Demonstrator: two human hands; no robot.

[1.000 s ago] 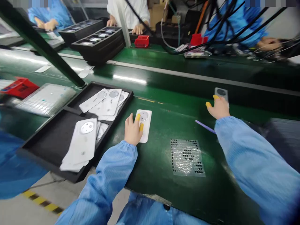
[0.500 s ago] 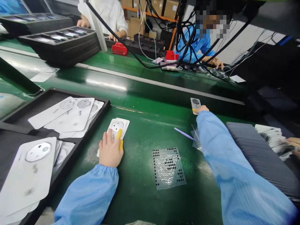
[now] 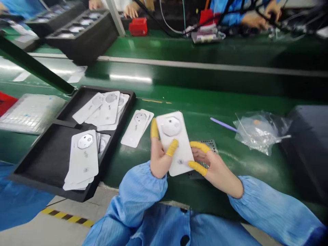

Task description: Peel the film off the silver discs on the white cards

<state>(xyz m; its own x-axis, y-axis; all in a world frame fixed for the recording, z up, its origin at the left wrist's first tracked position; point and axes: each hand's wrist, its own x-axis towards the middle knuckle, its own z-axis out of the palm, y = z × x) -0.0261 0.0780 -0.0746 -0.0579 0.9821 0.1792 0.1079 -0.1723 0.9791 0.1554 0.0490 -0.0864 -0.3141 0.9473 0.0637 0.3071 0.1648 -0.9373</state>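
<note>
A white phone back cover with an octagonal camera area is held tilted in front of me, above the table. My left hand grips its left side, the yellow-capped thumb across the front and a capped finger along the edge. At the right edge, my right hand has two yellow-capped fingertips against the cover; its other fingers are partly hidden. Behind this hand lies a clear sheet with black dots, mostly covered. To the left, two overlapping white back covers lie on the green table.
Left of me, a black divided tray holds more white covers. A purple stick and crumpled clear plastic lie to the right, near a dark block. Across the bench are red bins, cables and co-workers' hands.
My right hand has come back from the far right to the middle. My left hand has left the covers on the table; a white cover is now up between both hands. The view has tilted down.
</note>
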